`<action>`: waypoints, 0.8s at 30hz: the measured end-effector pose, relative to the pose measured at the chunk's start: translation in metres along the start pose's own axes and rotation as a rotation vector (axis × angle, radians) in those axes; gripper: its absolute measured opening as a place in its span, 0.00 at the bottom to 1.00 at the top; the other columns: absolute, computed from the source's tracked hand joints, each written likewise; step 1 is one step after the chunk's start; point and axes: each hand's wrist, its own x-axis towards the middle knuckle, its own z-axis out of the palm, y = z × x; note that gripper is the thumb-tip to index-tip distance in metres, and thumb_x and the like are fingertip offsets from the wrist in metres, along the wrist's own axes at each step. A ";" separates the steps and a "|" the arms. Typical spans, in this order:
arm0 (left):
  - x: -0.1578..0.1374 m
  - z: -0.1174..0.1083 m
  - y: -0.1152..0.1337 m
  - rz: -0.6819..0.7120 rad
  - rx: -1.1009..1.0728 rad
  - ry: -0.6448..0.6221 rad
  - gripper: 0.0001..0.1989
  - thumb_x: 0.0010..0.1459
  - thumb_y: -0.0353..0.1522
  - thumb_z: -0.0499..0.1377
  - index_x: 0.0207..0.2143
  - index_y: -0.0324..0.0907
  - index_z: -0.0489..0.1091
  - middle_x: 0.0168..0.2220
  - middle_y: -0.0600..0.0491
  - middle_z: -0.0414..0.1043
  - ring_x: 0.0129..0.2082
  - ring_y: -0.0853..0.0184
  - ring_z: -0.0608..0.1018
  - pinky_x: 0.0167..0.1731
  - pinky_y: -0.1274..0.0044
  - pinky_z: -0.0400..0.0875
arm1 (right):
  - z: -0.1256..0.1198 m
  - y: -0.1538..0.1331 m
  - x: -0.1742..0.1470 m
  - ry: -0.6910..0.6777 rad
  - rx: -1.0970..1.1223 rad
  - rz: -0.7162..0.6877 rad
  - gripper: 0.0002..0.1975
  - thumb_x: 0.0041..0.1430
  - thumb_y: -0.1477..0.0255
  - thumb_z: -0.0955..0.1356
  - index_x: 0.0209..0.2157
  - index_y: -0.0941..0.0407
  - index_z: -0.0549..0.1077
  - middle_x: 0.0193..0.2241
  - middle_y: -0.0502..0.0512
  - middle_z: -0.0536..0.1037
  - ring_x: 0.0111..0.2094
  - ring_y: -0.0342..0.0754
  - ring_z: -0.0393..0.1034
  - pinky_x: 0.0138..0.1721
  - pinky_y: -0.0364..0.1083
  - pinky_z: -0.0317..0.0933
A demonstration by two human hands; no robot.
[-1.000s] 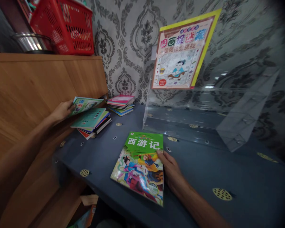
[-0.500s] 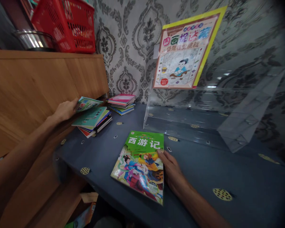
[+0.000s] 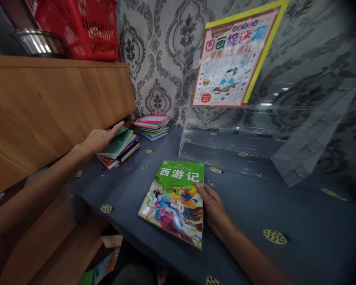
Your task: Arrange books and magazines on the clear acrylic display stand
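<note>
"What's your right grip (image 3: 213, 206) doing?"

"I'm pinching the green Journey to the West storybook (image 3: 175, 198) by its right edge, thumb on the cover. It's face up over the near part of the bench (image 3: 240, 233)."

"And your left grip (image 3: 100, 140)?"

"It's at the teal book (image 3: 121, 143) topping the left-hand stack (image 3: 128, 152), one finger stretched out. I can't tell whether it's pinching anything."

"What's beyond?"

"A pink-topped book pile (image 3: 152, 126) near the wooden cabinet (image 3: 62, 99), and a clear acrylic rack (image 3: 302, 152) with a yellow-edged picture book (image 3: 228, 71) leaning at its top."
</note>
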 end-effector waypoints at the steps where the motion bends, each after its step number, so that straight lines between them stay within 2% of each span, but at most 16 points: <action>1: 0.001 0.003 0.002 0.045 0.006 0.002 0.38 0.67 0.27 0.45 0.73 0.49 0.29 0.53 0.43 0.75 0.48 0.55 0.80 0.41 0.71 0.71 | 0.000 0.000 0.000 -0.004 -0.003 0.000 0.22 0.35 0.62 0.81 0.33 0.53 0.75 0.34 0.56 0.85 0.42 0.64 0.81 0.39 0.55 0.76; 2: 0.001 0.006 0.004 0.086 0.020 -0.005 0.36 0.67 0.27 0.43 0.73 0.53 0.33 0.54 0.44 0.74 0.47 0.56 0.81 0.40 0.71 0.71 | -0.001 0.000 0.000 -0.005 -0.008 0.001 0.22 0.36 0.61 0.80 0.33 0.53 0.75 0.34 0.56 0.85 0.42 0.63 0.81 0.39 0.55 0.76; 4: 0.001 0.016 0.006 0.139 0.059 -0.052 0.31 0.67 0.27 0.41 0.71 0.54 0.49 0.54 0.44 0.73 0.45 0.55 0.81 0.39 0.70 0.72 | -0.002 0.001 0.000 -0.008 -0.017 0.006 0.21 0.39 0.60 0.80 0.34 0.53 0.76 0.34 0.56 0.86 0.41 0.63 0.81 0.40 0.55 0.76; 6: 0.000 0.029 0.005 0.148 0.070 -0.093 0.26 0.68 0.30 0.42 0.65 0.50 0.62 0.53 0.42 0.72 0.45 0.54 0.81 0.38 0.68 0.72 | -0.002 0.002 0.000 -0.011 -0.017 0.003 0.21 0.39 0.60 0.80 0.34 0.53 0.76 0.34 0.56 0.86 0.42 0.63 0.81 0.40 0.55 0.76; 7: -0.002 0.035 0.004 0.150 0.060 -0.103 0.23 0.68 0.33 0.44 0.62 0.48 0.65 0.54 0.41 0.72 0.46 0.53 0.80 0.39 0.68 0.72 | -0.003 0.002 0.000 -0.010 -0.016 -0.002 0.21 0.40 0.60 0.80 0.35 0.53 0.76 0.35 0.56 0.86 0.42 0.63 0.81 0.40 0.55 0.76; 8: -0.004 0.040 0.003 0.154 0.048 -0.106 0.23 0.68 0.37 0.47 0.62 0.46 0.66 0.55 0.40 0.71 0.48 0.52 0.79 0.41 0.67 0.72 | -0.003 0.003 0.001 -0.008 -0.014 -0.007 0.21 0.40 0.60 0.80 0.34 0.53 0.76 0.35 0.56 0.86 0.42 0.63 0.81 0.40 0.55 0.76; 10: -0.008 0.049 0.002 0.171 0.038 -0.110 0.29 0.64 0.44 0.54 0.64 0.42 0.63 0.58 0.37 0.68 0.53 0.48 0.75 0.44 0.66 0.71 | -0.003 0.004 0.001 -0.004 -0.014 -0.016 0.20 0.40 0.59 0.79 0.34 0.53 0.76 0.35 0.56 0.86 0.42 0.62 0.81 0.40 0.55 0.76; 13: -0.016 0.058 0.006 0.174 0.086 -0.122 0.38 0.58 0.47 0.62 0.64 0.36 0.61 0.59 0.32 0.65 0.57 0.45 0.71 0.46 0.65 0.70 | -0.003 0.004 0.001 0.004 -0.023 -0.016 0.20 0.42 0.59 0.79 0.35 0.53 0.76 0.35 0.56 0.86 0.42 0.62 0.81 0.40 0.54 0.76; 15: -0.020 0.062 0.012 0.141 0.129 -0.103 0.34 0.60 0.45 0.60 0.62 0.35 0.62 0.57 0.32 0.66 0.55 0.46 0.72 0.45 0.65 0.71 | -0.002 0.003 0.001 0.011 -0.029 -0.006 0.20 0.42 0.60 0.79 0.35 0.53 0.76 0.35 0.56 0.86 0.42 0.62 0.81 0.40 0.54 0.76; 19: -0.024 0.067 0.016 0.099 0.146 -0.046 0.22 0.68 0.38 0.49 0.60 0.39 0.65 0.54 0.36 0.69 0.52 0.50 0.74 0.42 0.66 0.72 | -0.001 0.001 0.001 0.021 -0.018 0.009 0.19 0.41 0.60 0.79 0.34 0.53 0.75 0.34 0.56 0.86 0.42 0.62 0.81 0.40 0.55 0.76; 24: -0.018 0.066 -0.003 0.107 0.094 -0.051 0.23 0.70 0.34 0.42 0.61 0.39 0.64 0.54 0.37 0.71 0.49 0.51 0.77 0.37 0.68 0.73 | -0.001 0.003 0.001 0.012 -0.012 -0.004 0.19 0.42 0.61 0.79 0.34 0.54 0.75 0.35 0.57 0.86 0.42 0.62 0.81 0.40 0.54 0.76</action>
